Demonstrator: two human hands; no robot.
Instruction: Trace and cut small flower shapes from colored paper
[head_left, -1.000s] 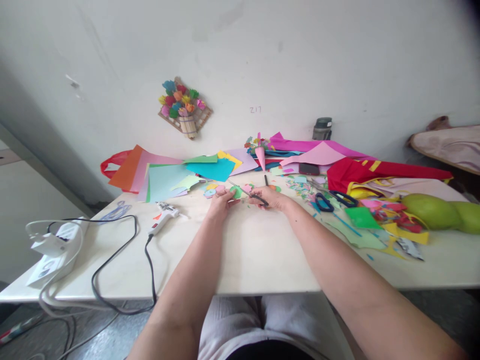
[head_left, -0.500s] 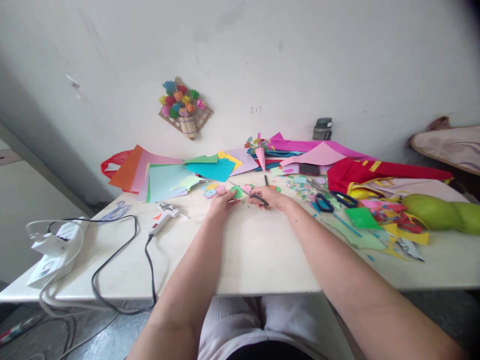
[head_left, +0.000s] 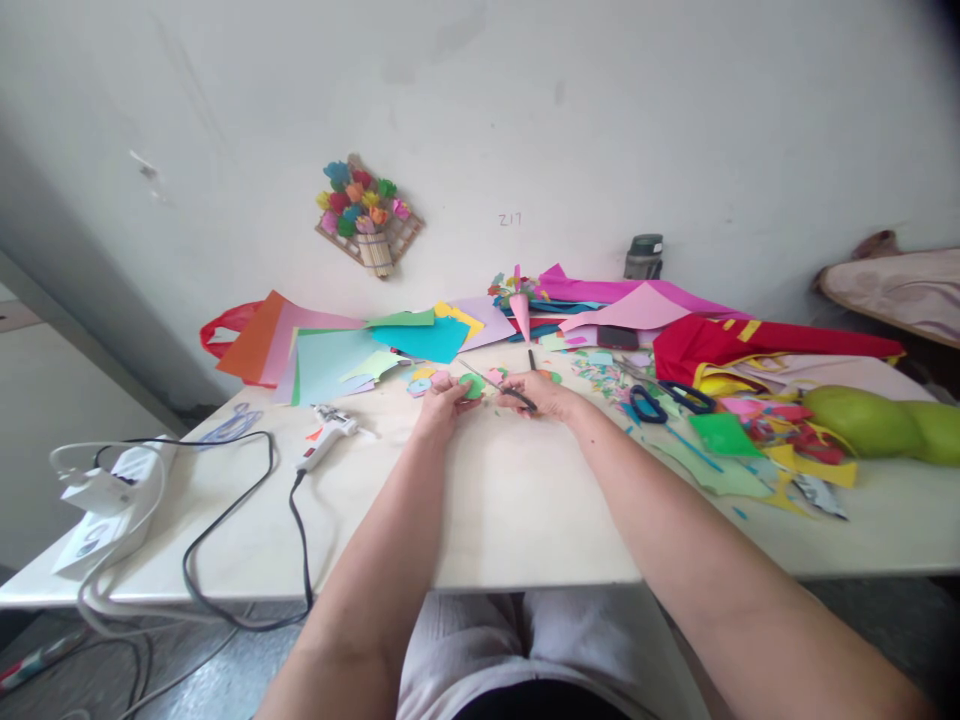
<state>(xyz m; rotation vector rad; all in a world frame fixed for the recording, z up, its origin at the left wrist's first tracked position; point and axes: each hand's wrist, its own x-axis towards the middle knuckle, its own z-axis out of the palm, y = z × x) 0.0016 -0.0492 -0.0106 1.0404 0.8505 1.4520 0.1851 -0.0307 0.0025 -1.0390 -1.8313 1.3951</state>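
Observation:
Over the middle of the table, my left hand pinches a small green paper piece between thumb and fingers. My right hand is closed round the dark handle of a pair of scissors. Their blades point up and left, beside the green piece; whether they touch it I cannot tell. Small coloured paper cut-outs lie just beyond my left hand. A black pen-like stick lies behind my right hand.
Coloured paper sheets and a pink paper cone line the back. At left are a glue gun with its cord and a power strip. At right lie blue-handled scissors, paper scraps and a red cloth.
The green paper piece has turned slightly in my left hand and shows more of its face. The scissors' blades have shifted a little. Both arms stay in nearly the same place.

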